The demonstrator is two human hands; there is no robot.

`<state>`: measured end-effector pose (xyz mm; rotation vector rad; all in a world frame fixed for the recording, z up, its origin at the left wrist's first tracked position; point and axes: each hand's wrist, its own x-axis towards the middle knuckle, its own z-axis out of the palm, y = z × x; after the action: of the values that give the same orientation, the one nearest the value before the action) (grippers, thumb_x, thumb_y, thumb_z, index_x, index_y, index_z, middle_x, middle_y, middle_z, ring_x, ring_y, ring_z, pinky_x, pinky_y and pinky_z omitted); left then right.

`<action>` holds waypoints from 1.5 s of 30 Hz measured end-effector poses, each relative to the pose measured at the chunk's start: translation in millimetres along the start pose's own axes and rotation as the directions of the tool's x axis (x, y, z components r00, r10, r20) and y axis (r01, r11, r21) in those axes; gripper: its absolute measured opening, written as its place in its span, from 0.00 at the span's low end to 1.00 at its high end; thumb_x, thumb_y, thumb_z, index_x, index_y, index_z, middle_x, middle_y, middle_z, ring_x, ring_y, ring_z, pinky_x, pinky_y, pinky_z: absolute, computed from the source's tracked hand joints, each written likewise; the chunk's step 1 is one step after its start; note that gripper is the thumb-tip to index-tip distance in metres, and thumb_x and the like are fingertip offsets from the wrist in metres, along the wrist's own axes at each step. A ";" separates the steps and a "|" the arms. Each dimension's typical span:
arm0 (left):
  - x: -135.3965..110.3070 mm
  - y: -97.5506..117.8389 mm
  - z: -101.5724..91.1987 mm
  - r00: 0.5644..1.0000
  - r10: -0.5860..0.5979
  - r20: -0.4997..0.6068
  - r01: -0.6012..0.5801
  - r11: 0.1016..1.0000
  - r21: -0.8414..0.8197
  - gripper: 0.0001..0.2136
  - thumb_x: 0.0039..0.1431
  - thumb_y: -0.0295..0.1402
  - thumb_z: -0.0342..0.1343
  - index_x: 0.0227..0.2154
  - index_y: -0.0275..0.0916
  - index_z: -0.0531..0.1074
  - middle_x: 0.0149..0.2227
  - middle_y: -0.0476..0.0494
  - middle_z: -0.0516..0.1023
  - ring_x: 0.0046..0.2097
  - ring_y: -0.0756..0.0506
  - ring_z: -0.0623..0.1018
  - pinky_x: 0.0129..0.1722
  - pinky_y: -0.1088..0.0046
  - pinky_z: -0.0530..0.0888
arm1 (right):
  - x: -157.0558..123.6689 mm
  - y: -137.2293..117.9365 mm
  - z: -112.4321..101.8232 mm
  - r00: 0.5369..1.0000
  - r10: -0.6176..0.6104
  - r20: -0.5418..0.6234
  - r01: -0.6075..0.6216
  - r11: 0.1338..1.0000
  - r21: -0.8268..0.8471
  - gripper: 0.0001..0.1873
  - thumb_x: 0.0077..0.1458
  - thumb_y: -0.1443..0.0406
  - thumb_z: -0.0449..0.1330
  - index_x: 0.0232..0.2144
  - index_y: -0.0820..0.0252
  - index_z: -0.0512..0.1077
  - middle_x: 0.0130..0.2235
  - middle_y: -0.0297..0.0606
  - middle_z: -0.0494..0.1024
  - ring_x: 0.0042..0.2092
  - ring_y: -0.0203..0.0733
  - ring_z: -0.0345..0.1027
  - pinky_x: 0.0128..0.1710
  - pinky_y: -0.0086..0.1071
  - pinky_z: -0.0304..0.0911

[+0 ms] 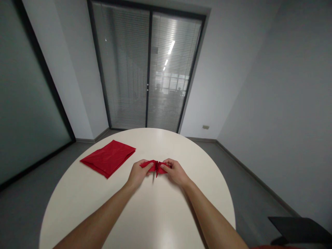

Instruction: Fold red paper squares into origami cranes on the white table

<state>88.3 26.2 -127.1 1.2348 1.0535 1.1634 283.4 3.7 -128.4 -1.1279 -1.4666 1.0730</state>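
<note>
A small red origami crane is held just over the middle of the table, its wings spread to both sides and a narrow point hanging toward me. My left hand pinches the left wing between thumb and fingers. The right wing is pinched the same way by my right hand. Parts of both wings are hidden under the fingers. To the left of my left hand lies a flat stack of red paper, its sheets slightly parted at the near edge.
The round white table spreads under both forearms. Beyond it stand glazed doors with blinds. A black chair part shows at the lower right, off the table. A grey wall rises on the right.
</note>
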 end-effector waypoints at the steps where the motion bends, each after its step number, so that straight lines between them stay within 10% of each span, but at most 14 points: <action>1: -0.2 0.8 0.1 1.000 -0.013 0.000 0.013 1.000 -0.003 0.19 0.43 0.45 0.69 0.32 0.34 0.79 0.31 0.42 0.81 0.31 0.46 0.78 0.26 0.75 0.74 | 0.0 0.1 0.1 1.000 0.002 -0.004 -0.002 1.000 0.007 0.20 0.52 0.50 0.67 0.34 0.61 0.73 0.31 0.36 0.79 0.33 0.39 0.69 0.36 0.33 0.61; 31: -1.8 5.4 0.2 1.000 -0.004 0.026 0.004 1.000 -0.006 0.18 0.41 0.43 0.71 0.30 0.35 0.76 0.26 0.46 0.79 0.26 0.49 0.77 0.24 0.77 0.73 | -2.7 -7.7 -5.6 0.991 0.124 0.047 -0.129 0.984 0.120 0.27 0.40 0.46 0.73 0.26 0.60 0.69 0.24 0.31 0.76 0.26 0.35 0.66 0.29 0.30 0.57; 45: 4.7 -5.3 -4.3 0.999 0.043 0.007 -0.044 0.986 0.163 0.21 0.46 0.48 0.67 0.37 0.36 0.76 0.22 0.48 0.77 0.19 0.49 0.72 0.20 0.76 0.65 | 0.4 -0.2 -10.8 0.993 0.111 -0.048 -0.109 0.993 0.042 0.26 0.48 0.46 0.70 0.38 0.60 0.73 0.27 0.33 0.78 0.24 0.34 0.66 0.26 0.29 0.60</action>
<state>85.1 31.5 -132.5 1.3925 1.1421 1.1252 294.0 5.0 -126.5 -1.2116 -1.3515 1.1363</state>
